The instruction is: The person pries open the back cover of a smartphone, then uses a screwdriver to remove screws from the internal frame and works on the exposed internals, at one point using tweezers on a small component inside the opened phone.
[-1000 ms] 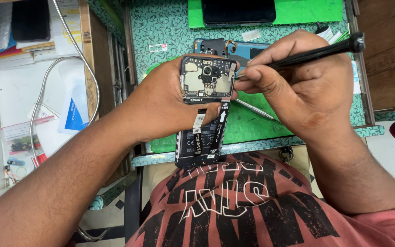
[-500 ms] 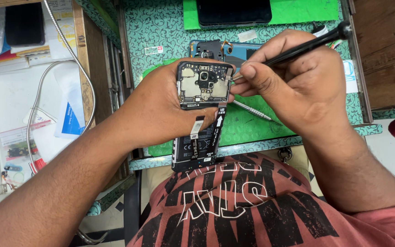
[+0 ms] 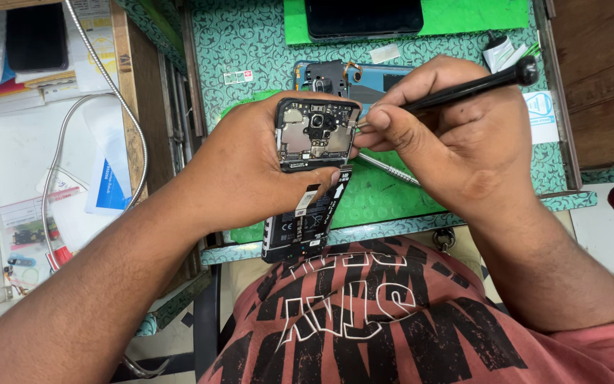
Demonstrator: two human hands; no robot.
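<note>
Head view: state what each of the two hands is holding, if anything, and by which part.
The left hand grips the opened phone around its middle, thumb across the front. The right hand pinches a black screwdriver near its tip end.

Opened phone [image 3: 312, 178] in left hand [image 3: 250, 171], above bench edge and lap, upper end toward the bench. Right hand [image 3: 449, 149] just right of it, tool [image 3: 463, 89] slanting up to the right, tip at phone's upper right corner. Back cover [image 3: 378, 75] on mat [image 3: 392, 192] behind both hands; another phone [image 3: 364, 18] farther back. Tweezers [image 3: 385, 167] on mat under right hand. Hose [image 3: 101, 71] and papers [image 3: 30, 163] far left, beside bench [image 3: 250, 43].
</note>
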